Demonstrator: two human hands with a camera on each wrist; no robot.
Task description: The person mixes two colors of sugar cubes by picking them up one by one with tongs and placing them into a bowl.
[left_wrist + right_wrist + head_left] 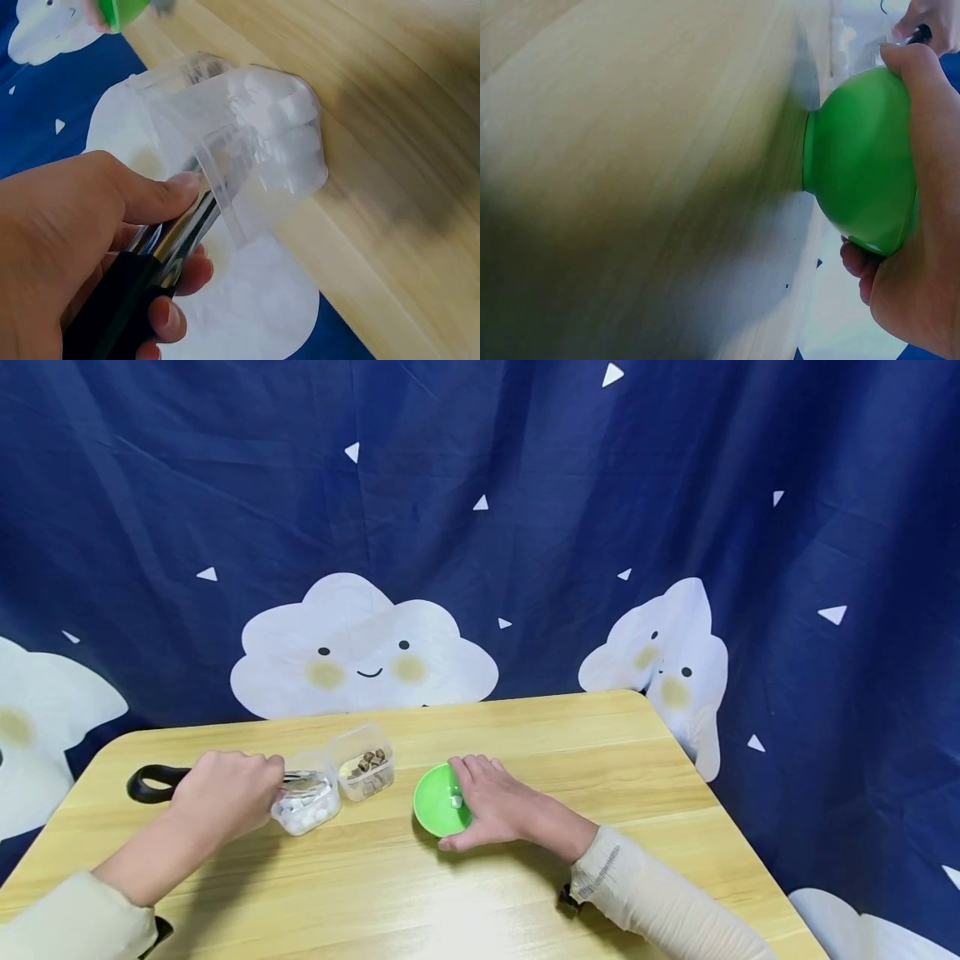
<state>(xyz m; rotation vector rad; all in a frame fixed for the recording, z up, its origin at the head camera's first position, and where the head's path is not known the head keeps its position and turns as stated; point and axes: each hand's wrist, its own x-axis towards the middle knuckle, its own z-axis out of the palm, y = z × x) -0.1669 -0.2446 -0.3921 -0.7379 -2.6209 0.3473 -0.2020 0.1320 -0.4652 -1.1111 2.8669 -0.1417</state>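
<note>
My left hand [228, 789] grips metal tongs [184, 236] with black handles. The tongs' front ends reach into a clear plastic container [306, 825] of white lumps [289, 127]; the tips are blurred behind its wall, so whether they pinch a lump cannot be told. To the right, my right hand [498, 802] holds a green bowl [433, 802] by its side, thumb at the near edge and fingers round the far side. One small white piece [456, 802] lies inside the bowl. In the right wrist view, the bowl's foot is at or just above the table.
A second clear container [365, 785] with brown cubes and something pale yellow stands right beside the first, behind it. Both are on the wooden table [360, 893]. Behind the table's far edge hangs a blue curtain [540, 543] with clouds and triangles.
</note>
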